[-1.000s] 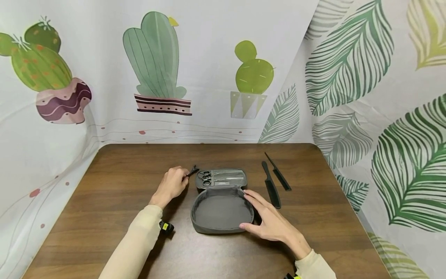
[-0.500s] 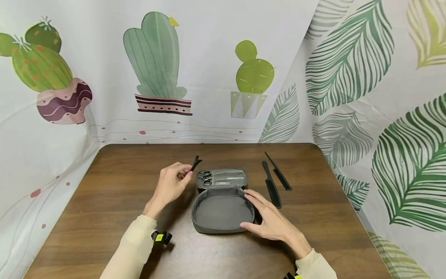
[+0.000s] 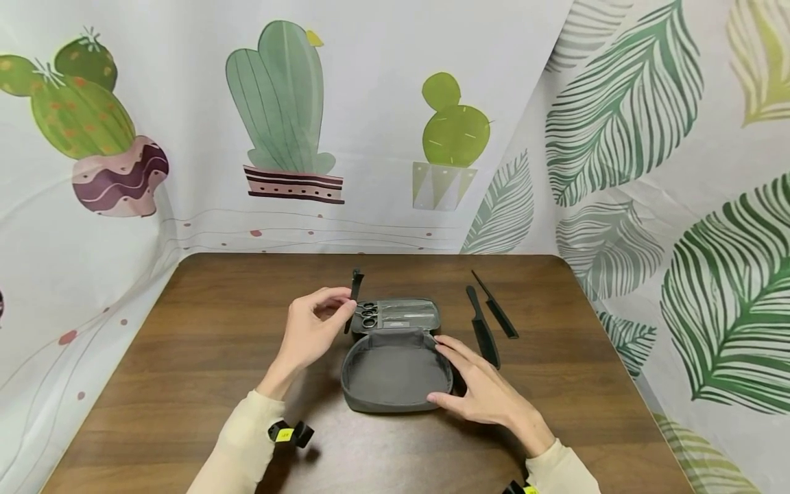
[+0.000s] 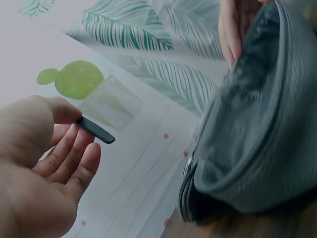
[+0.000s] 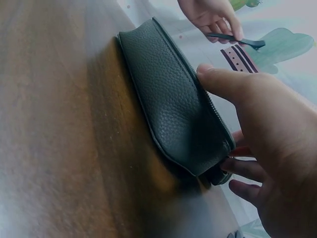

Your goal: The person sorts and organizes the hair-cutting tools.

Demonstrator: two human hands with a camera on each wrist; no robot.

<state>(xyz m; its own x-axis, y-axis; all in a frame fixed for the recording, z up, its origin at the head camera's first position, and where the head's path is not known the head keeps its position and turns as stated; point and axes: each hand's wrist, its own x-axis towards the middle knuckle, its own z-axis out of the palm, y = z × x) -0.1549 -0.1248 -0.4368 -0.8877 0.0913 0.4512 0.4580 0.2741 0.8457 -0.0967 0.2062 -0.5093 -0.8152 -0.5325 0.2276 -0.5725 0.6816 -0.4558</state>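
Observation:
My left hand [image 3: 311, 326] pinches a slim black hair clip [image 3: 356, 283] between thumb and fingers, held upright above the table at the left of the open grey zip case [image 3: 364, 405]. In the left wrist view, one end of the hair clip [image 4: 99, 131] sticks out past the fingers. My right hand [image 3: 484, 391] holds the case's right side, thumb at the front rim and fingers at the back corner. The right wrist view shows the case's pebbled outer wall [image 5: 163, 94] and the thumb on its zipped edge. Scissors [image 3: 368, 314] sit in the lid's left part, beside a clear pocket [image 3: 407, 313].
Two black combs lie right of the case: a wide handled comb [image 3: 483, 329] and a thin-tailed comb [image 3: 500, 312]. The wooden table [image 3: 185, 384] ends at a cloth backdrop [image 3: 376, 123] printed with cacti and leaves.
My left hand has lifted the hair clip off the table and moved it slightly right, turning it from slanted to nearly upright. The right hand has stayed on the case.

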